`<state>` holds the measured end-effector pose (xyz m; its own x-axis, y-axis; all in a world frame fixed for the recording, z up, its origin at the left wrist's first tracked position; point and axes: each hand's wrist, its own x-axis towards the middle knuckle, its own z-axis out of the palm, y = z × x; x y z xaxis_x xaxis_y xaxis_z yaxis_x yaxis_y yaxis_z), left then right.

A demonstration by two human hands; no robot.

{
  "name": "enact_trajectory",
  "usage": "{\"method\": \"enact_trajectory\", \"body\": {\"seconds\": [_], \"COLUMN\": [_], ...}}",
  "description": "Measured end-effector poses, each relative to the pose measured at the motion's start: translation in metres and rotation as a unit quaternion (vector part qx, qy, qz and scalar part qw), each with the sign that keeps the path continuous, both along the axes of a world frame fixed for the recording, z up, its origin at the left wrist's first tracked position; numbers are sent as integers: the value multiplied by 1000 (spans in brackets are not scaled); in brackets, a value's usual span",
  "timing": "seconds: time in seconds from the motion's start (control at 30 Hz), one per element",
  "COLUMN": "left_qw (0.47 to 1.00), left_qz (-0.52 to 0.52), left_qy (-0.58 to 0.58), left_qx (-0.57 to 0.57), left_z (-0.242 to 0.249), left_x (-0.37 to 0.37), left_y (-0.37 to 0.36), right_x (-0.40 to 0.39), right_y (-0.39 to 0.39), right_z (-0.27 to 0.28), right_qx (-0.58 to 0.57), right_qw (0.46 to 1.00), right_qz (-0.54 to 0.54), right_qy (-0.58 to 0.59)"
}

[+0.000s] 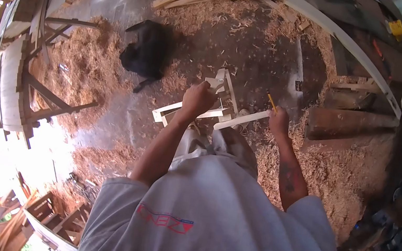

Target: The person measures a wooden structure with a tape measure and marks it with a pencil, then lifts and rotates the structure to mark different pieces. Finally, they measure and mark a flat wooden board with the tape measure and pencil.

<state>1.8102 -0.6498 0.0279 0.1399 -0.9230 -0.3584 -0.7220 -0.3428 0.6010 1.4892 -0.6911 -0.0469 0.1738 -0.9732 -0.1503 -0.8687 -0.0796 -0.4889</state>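
A light wooden frame of narrow pieces stands low in front of my legs. My left hand is closed in a fist over its left side, by a small pale block; what the fingers hold is hidden. My right hand is closed, with a yellow pencil sticking up out of it. The same hand meets the right end of a pale wooden strip, which slants down left toward my knees. Another pale piece reaches out to the left beneath my left forearm.
A black dog lies on the floor to the left, near the frame. Curled shavings cover much of the ground. Long curved timbers arc across the far side, and a thick beam lies at right. Wooden trestles stand at left.
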Motion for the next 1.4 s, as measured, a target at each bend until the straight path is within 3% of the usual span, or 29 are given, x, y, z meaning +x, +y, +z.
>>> {"method": "enact_trajectory", "body": {"seconds": [0.03,0.07,0.1,0.17,0.23,0.3,0.37,0.4,0.43,0.5,0.57,0.7,0.77,0.93,1.17,1.23,1.3,1.4], "left_qw": [991,972,956,992,969,947,950,947,939,923,895,909,912,901,901,908,907,944], "left_qz": [35,90,124,69,131,195,225,270,313,368,439,405,402,429,409,365,291,267], "left_qy": [94,216,264,35,-210,-250,-145,-87,-28,-38,-19,-40,-43,-56,-123,-96,-280,-103], "left_qx": [-89,-17,-26,-97,14,45,159,151,141,106,79,88,69,36,73,179,124,-166], "left_z": [-1,-3,-13,-52,-92,-114,-108,-121,-132,-139,-149,-151,-153,-153,-137,-128,-117,-112], "left_x": [4,7,8,23,36,50,54,55,55,52,46,47,46,43,51,58,43,10], "left_y": [13,26,46,88,116,129,121,122,121,112,114,116,120,117,119,113,104,58], "right_x": [15,36,61,123,181,234,277,283,282,267,249,241,227,148,102,102,110,115], "right_y": [-4,-4,0,1,-2,-2,4,8,9,-3,-20,-43,-55,-103,-150,-144,-130,-114], "right_z": [13,23,37,69,94,116,119,100,83,60,54,69,82,64,-13,-20,-16,-24], "right_qx": [-1,-61,-118,-97,-112,-70,-13,-60,-59,-28,-49,-10,53,19,56,10,-35,-60], "right_qw": [1000,996,985,977,969,967,951,908,903,863,863,865,888,928,944,935,951,950], "right_qz": [11,1,-11,1,92,196,304,387,396,352,351,351,273,205,257,298,279,301], "right_qy": [5,-62,-128,-190,-199,-149,48,148,156,362,359,359,365,311,201,191,127,64]}}
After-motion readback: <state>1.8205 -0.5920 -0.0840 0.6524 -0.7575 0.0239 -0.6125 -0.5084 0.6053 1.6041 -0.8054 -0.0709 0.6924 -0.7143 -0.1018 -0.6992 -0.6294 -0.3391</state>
